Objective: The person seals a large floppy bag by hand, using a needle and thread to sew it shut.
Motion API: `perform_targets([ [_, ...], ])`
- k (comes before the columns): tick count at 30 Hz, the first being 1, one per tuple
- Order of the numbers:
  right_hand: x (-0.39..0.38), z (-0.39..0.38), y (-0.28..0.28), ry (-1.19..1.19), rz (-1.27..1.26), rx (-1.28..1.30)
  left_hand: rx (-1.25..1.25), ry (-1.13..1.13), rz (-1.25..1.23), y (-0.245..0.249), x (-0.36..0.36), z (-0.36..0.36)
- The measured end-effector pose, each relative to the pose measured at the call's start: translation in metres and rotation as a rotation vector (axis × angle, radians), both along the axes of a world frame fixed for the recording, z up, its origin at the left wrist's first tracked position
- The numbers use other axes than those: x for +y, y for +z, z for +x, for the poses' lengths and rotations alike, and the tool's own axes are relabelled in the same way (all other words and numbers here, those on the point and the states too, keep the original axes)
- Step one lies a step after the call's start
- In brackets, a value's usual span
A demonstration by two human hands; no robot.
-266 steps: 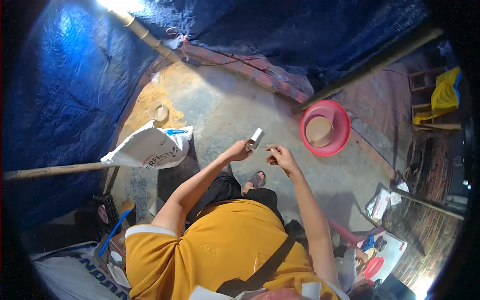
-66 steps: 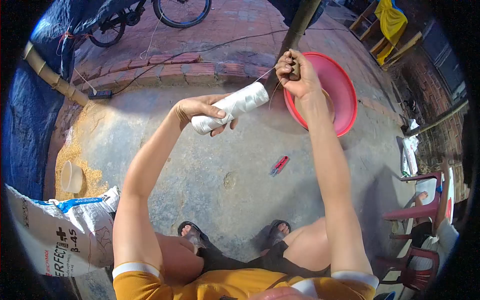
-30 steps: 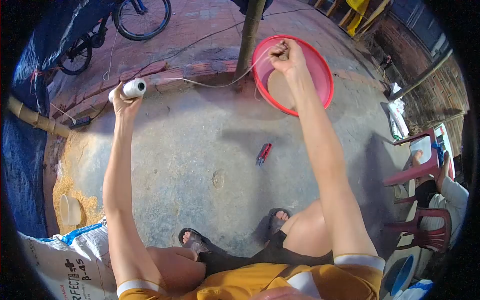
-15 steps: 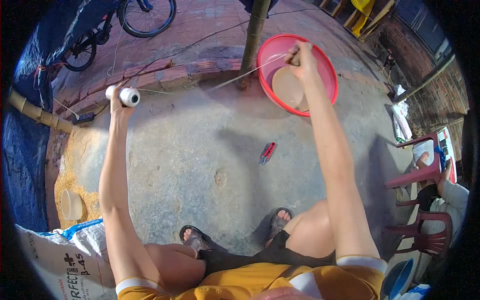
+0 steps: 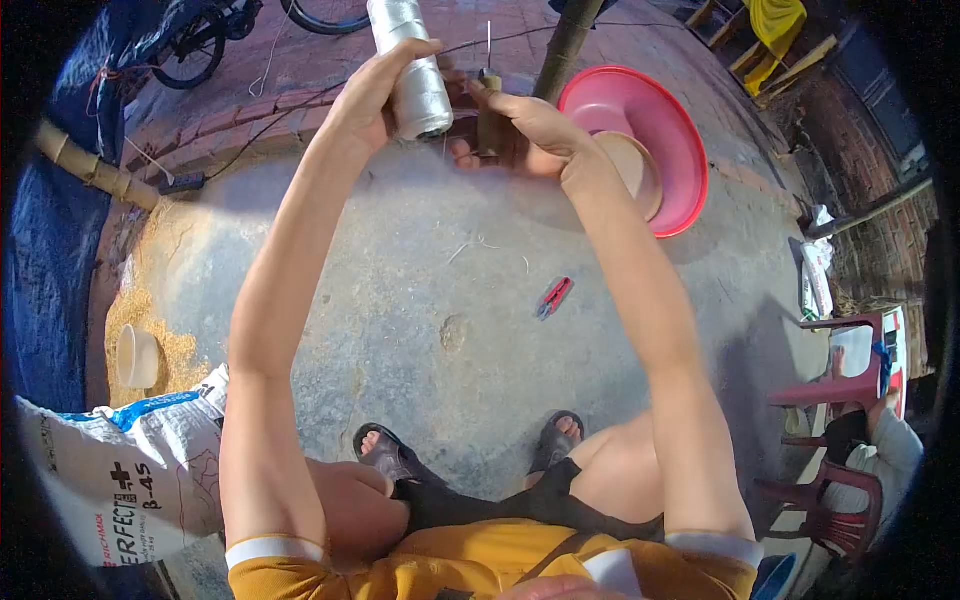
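Note:
My left hand (image 5: 375,95) is wrapped round a large spool of white thread (image 5: 412,75), held tilted at the top of the view. Close to its right, my right hand (image 5: 535,125) is closed round a brown, wooden-looking handle (image 5: 489,125). A thin metal shaft points up from that handle, like an awl. Fingers in shadow show beside the spool's lower end. Below the hands, a loose piece of white thread (image 5: 478,243) lies on the concrete. Red-handled pliers (image 5: 555,298) rest on the ground nearer to me.
A red basin (image 5: 690,150) with a tan bowl (image 5: 632,175) in it stands behind my right forearm, near a pole (image 5: 565,45). At left are a white sack (image 5: 130,490), scattered grain (image 5: 180,350) and a bowl (image 5: 138,357). A person sits by plastic chairs (image 5: 850,495) at right.
Both hands have come together at the upper middle, the spool moving right and the right hand moving left. The strand stretched between them no longer shows; loose thread now lies on the ground.

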State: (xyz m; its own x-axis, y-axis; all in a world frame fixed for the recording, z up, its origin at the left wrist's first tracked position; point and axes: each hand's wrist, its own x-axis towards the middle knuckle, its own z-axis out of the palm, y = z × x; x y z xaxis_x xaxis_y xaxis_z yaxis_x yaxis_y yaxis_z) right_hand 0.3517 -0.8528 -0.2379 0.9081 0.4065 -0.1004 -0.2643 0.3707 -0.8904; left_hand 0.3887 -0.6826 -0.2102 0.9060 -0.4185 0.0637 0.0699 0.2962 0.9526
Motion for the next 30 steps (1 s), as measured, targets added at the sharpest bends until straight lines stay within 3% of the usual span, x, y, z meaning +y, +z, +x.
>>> perform_targets([
  [3,-0.009,-0.002,0.001,-0.077,-0.217,-0.056,0.060,-0.109,-0.225,-0.008,0.007,0.011],
  [7,-0.022,-0.003,0.006,-0.102,-0.242,0.026,0.041,-0.128,0.043,-0.021,0.035,0.018],
  [9,-0.024,-0.003,0.008,-0.110,-0.338,-0.051,0.012,-0.132,0.166,-0.026,0.037,0.017],
  [11,-0.024,-0.003,0.009,-0.154,-0.359,-0.069,0.024,-0.222,0.064,-0.019,0.035,-0.002],
  [15,-0.028,0.003,0.004,-0.179,-0.335,-0.049,0.056,-0.423,-0.068,-0.042,0.044,0.028],
  [19,-0.034,0.003,0.004,-0.212,-0.304,-0.024,0.069,-0.403,-0.142,-0.046,0.046,0.033],
  [21,-0.037,0.002,0.005,-0.220,-0.297,-0.026,0.183,-0.521,-0.387,-0.044,0.043,0.030],
  [25,-0.046,0.004,0.007,-0.231,-0.220,-0.024,0.090,-0.476,-0.284,-0.039,0.045,0.023],
  [26,-0.047,0.004,0.008,-0.234,-0.218,-0.023,-0.001,-0.330,-0.185,-0.039,0.044,0.020],
  [30,-0.050,0.005,0.006,-0.229,-0.149,-0.016,0.051,-0.251,-0.008,-0.043,0.049,0.023],
])
